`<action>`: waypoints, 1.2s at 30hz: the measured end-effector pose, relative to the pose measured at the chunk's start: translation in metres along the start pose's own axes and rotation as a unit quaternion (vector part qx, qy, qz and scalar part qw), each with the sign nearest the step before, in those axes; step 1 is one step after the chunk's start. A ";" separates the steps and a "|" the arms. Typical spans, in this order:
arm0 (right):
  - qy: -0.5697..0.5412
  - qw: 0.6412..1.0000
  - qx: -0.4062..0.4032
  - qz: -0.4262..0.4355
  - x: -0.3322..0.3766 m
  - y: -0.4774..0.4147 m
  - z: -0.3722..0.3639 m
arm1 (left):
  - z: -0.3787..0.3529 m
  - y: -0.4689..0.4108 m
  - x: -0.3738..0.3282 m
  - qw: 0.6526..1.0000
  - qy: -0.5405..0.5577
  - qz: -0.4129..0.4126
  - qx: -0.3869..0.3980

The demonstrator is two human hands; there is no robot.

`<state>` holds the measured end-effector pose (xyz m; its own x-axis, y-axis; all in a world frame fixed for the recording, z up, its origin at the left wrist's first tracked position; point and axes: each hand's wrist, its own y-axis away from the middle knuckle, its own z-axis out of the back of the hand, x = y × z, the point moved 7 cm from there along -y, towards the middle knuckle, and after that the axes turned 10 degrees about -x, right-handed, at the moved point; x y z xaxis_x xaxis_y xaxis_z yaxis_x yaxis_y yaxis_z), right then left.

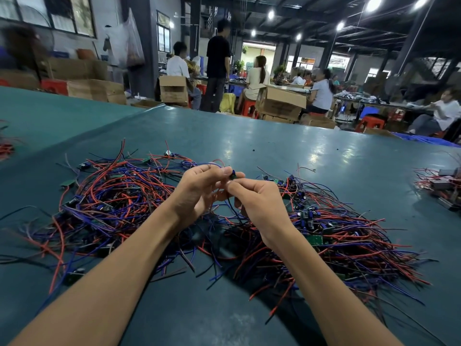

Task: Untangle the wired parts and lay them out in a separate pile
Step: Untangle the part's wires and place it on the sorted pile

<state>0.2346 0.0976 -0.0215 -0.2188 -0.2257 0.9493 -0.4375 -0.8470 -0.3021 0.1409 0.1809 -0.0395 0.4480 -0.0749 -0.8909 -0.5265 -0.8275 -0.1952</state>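
Observation:
A tangled heap of wired parts, small green boards with red, blue and black leads, covers the left of the green table. A second pile lies to the right, its wires fanned out more in line. Both my hands are raised between the two piles. My left hand and my right hand together pinch one small wired part at their fingertips. Its blue and dark leads hang down between my palms toward the table.
The green table stretches far ahead. Another cluster of wired parts and small boxes sits at the right edge, and a small bunch of wires at the left edge. Beyond the table, people sit among cardboard boxes.

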 end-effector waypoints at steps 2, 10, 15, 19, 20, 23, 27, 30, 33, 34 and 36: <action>-0.008 1.000 -0.001 -0.018 -0.002 0.001 -0.001 | 0.002 -0.002 0.002 0.999 0.013 -0.001 -0.032; 0.053 0.992 0.110 -0.005 0.002 0.006 -0.015 | 0.031 -0.004 0.006 0.980 0.078 0.040 -0.180; 0.111 0.980 0.165 0.030 0.004 0.011 -0.017 | 0.047 -0.008 0.010 0.961 0.124 0.034 -0.245; 0.103 0.980 0.160 0.053 0.012 0.014 -0.011 | 0.048 -0.010 0.013 0.961 0.124 0.036 -0.244; 0.078 0.988 0.120 0.056 0.014 0.012 -0.007 | 0.046 -0.010 0.012 0.964 0.127 0.038 -0.230; 0.039 0.993 -0.078 0.080 0.018 0.001 0.020 | 0.037 -0.011 0.009 0.973 0.149 0.051 -0.169; 0.014 0.987 -0.153 0.052 0.008 -0.008 0.039 | 0.021 -0.008 0.008 0.984 0.136 0.062 -0.092; -0.044 0.993 -0.109 0.017 0.004 -0.010 0.031 | 0.012 -0.005 0.008 0.990 0.121 0.046 -0.053; -0.086 0.994 -0.064 -0.008 0.002 -0.009 0.024 | 0.009 -0.004 0.008 0.991 0.121 0.036 -0.035; -0.090 0.994 -0.056 -0.012 0.002 -0.009 0.023 | 0.008 -0.004 0.008 0.992 0.116 0.033 -0.031; -0.096 0.994 -0.046 -0.019 0.002 -0.009 0.023 | 0.007 -0.003 0.008 0.993 0.111 0.030 -0.025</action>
<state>0.2584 0.0937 -0.0152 -0.0347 -0.2897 0.9565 -0.5220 -0.8109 -0.2645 0.1409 0.1871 -0.0488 0.5683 -0.2420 -0.7864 -0.5230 -0.8441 -0.1181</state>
